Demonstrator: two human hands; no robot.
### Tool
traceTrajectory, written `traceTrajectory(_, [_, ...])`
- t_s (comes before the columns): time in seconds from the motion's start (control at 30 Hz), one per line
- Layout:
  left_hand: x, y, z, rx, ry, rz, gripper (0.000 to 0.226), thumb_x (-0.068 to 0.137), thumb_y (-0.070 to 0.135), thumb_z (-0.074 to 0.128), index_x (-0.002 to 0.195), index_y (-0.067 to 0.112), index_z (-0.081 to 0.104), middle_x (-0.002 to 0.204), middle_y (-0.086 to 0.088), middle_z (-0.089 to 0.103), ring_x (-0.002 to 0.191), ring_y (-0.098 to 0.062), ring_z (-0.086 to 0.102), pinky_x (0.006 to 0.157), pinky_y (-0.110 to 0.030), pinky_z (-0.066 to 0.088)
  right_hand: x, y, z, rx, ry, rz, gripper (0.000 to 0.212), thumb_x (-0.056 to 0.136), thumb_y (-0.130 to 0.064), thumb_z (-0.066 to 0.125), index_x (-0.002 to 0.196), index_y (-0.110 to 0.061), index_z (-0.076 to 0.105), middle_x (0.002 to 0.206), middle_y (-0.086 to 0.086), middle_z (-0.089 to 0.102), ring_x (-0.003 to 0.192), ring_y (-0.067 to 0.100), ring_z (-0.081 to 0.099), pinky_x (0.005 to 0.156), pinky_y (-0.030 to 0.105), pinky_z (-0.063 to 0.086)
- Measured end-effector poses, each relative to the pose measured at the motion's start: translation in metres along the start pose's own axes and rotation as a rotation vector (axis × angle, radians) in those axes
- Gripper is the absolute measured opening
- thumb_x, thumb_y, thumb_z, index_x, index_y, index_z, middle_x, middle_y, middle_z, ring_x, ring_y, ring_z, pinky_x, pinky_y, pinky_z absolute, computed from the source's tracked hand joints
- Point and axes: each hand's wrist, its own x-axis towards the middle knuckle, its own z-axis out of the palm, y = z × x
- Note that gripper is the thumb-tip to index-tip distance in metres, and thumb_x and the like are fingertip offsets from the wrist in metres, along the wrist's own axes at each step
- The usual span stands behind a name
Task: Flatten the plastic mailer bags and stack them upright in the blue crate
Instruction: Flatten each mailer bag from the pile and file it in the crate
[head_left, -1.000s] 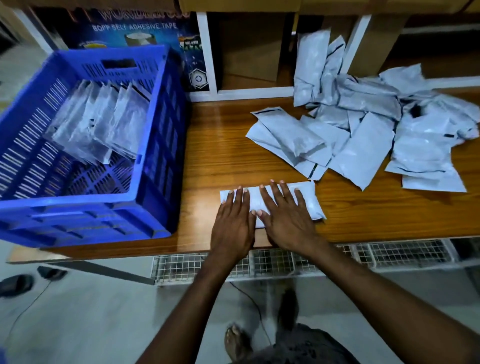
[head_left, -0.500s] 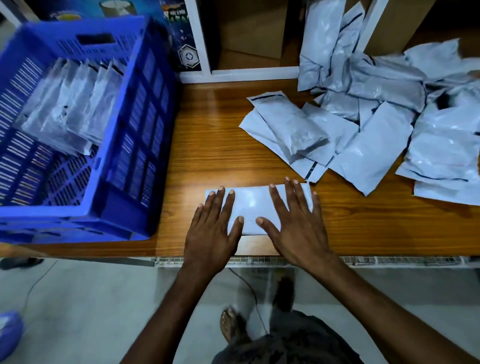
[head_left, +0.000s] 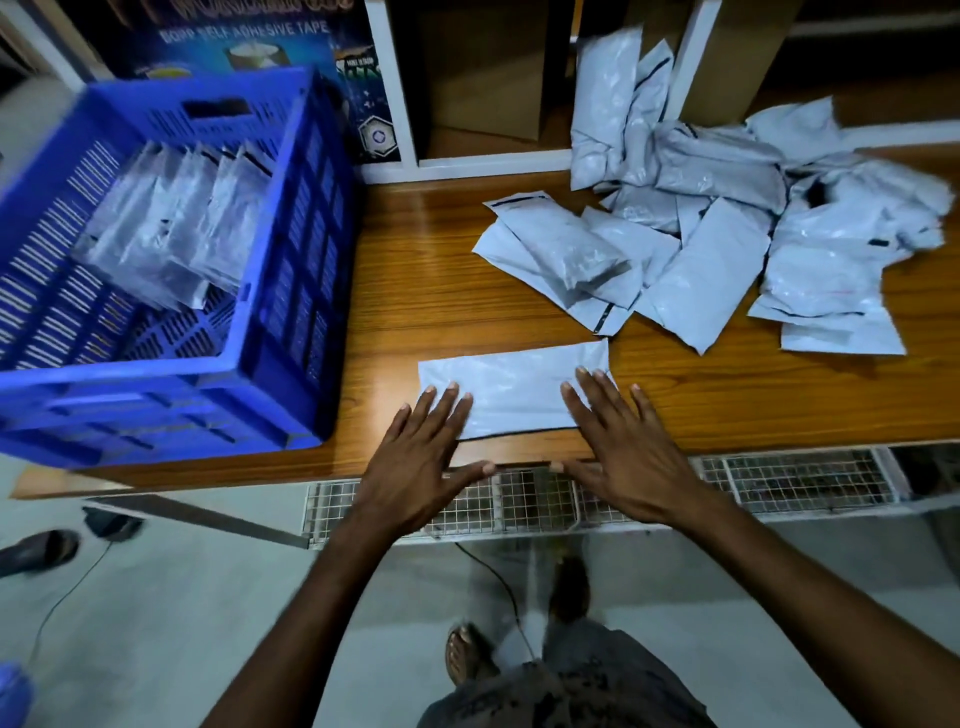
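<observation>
The flat grey plastic mailer bag (head_left: 511, 387) lay near the front edge of the wooden desk (head_left: 415, 291), just right of the blue slatted plastic crate (head_left: 260, 358). The left hand (head_left: 421, 457) and right hand (head_left: 623, 457) were both spread flat, with straight fingers on its two ends. It looked light, floppy and slick, so I'd guess pinching a short edge beats grabbing the middle.

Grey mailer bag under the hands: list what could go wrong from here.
1. The flat grey plastic mailer bag lies near the wooden table's front edge; the left hand and right hand touch only its ends, so a pull could slide it off.
2. The grey bags in the blue plastic crate lean; adding another may tip them.
</observation>
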Motion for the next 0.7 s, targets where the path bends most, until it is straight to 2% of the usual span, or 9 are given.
traceTrajectory(0.07, [-0.013, -0.005, 0.002, 0.02, 0.016, 0.043, 0.085, 0.098, 0.074, 0.041, 0.165, 0.033, 0.008, 0.17, 0.013, -0.005, 0.158, -0.011, -0.007, 0.128, -0.035, 0.003, -0.016, 0.0, 0.001, -0.048, -0.009, -0.003, 0.092, 0.095, -0.078, 0.031, 0.162, -0.03, -0.009, 0.169, -0.002, -0.016, 0.156, 0.017, -0.014, 0.125, 0.049, -0.002])
traceTrajectory(0.13, [-0.024, -0.006, 0.0, -0.015, 0.114, 0.1, 0.061, 0.102, 0.048, 0.056, 0.158, 0.028, 0.04, 0.167, 0.006, 0.027, 0.154, -0.018, 0.026, 0.123, -0.043, 0.031, -0.027, -0.004, 0.0, -0.034, 0.024, 0.014, 0.078, 0.097, -0.055, 0.055, 0.161, -0.03, 0.018, 0.17, 0.0, 0.009, 0.156, 0.021, 0.011, 0.123, 0.05, 0.015])
traceTrajectory(0.2, [-0.034, -0.003, -0.011, -0.049, 0.272, 0.16, 0.037, 0.102, 0.027, 0.056, 0.138, 0.022, 0.064, 0.149, 0.001, 0.057, 0.136, -0.023, 0.055, 0.107, -0.045, 0.05, -0.035, -0.007, -0.008, 0.029, 0.14, 0.01, 0.054, 0.092, -0.024, 0.07, 0.143, -0.031, 0.054, 0.158, 0.001, 0.042, 0.144, 0.026, 0.04, 0.112, 0.048, 0.034])
traceTrajectory(0.27, [-0.04, 0.003, -0.029, -0.144, 0.405, 0.178, 0.033, 0.1, 0.016, 0.053, 0.128, 0.019, 0.071, 0.133, 0.0, 0.069, 0.121, -0.023, 0.065, 0.098, -0.039, 0.054, -0.04, -0.013, -0.025, 0.119, 0.281, 0.012, 0.045, 0.084, -0.004, 0.072, 0.122, -0.028, 0.071, 0.139, 0.0, 0.06, 0.126, 0.024, 0.056, 0.099, 0.045, 0.046])
traceTrajectory(0.33, [-0.041, 0.009, -0.049, -0.278, 0.506, 0.122, 0.028, 0.102, 0.01, 0.057, 0.124, 0.02, 0.071, 0.123, 0.003, 0.071, 0.11, -0.018, 0.067, 0.091, -0.035, 0.055, -0.039, -0.02, -0.05, 0.248, 0.378, 0.036, 0.041, 0.084, 0.004, 0.068, 0.116, -0.022, 0.072, 0.122, -0.002, 0.069, 0.108, 0.016, 0.06, 0.089, 0.039, 0.049])
traceTrajectory(0.37, [-0.04, 0.012, -0.057, -0.342, 0.562, 0.083, 0.024, 0.104, 0.013, 0.058, 0.122, 0.02, 0.071, 0.117, 0.006, 0.071, 0.105, -0.016, 0.067, 0.087, -0.035, 0.054, -0.036, -0.023, -0.062, 0.299, 0.425, 0.042, 0.036, 0.089, 0.003, 0.066, 0.116, -0.02, 0.071, 0.116, -0.002, 0.07, 0.102, 0.012, 0.058, 0.086, 0.035, 0.048])
traceTrajectory(0.47, [-0.028, 0.017, -0.075, -0.495, 0.686, -0.069, 0.013, 0.107, 0.025, 0.058, 0.115, 0.023, 0.069, 0.098, 0.01, 0.072, 0.087, -0.011, 0.068, 0.074, -0.034, 0.053, -0.015, -0.024, -0.09, 0.313, 0.504, 0.038, 0.022, 0.101, -0.013, 0.057, 0.119, -0.021, 0.067, 0.113, -0.003, 0.069, 0.1, 0.014, 0.059, 0.077, 0.026, 0.04])
traceTrajectory(0.57, [-0.017, 0.013, -0.075, -0.527, 0.671, -0.179, 0.012, 0.107, 0.034, 0.055, 0.109, 0.026, 0.064, 0.075, 0.004, 0.068, 0.067, -0.019, 0.065, 0.061, -0.041, 0.052, 0.013, -0.016, -0.098, 0.244, 0.461, 0.078, 0.023, 0.103, -0.023, 0.054, 0.121, -0.025, 0.067, 0.116, -0.004, 0.071, 0.105, 0.019, 0.062, 0.077, 0.025, 0.038])
traceTrajectory(0.7, [-0.003, 0.007, -0.055, -0.428, 0.605, -0.29, 0.026, 0.109, 0.04, 0.043, 0.102, 0.023, 0.061, 0.079, -0.004, 0.07, 0.073, -0.03, 0.066, 0.059, -0.042, 0.049, 0.038, -0.007, -0.078, 0.238, 0.375, 0.117, 0.026, 0.1, -0.02, 0.056, 0.121, -0.029, 0.068, 0.115, -0.004, 0.073, 0.104, 0.023, 0.065, 0.078, 0.029, 0.045])
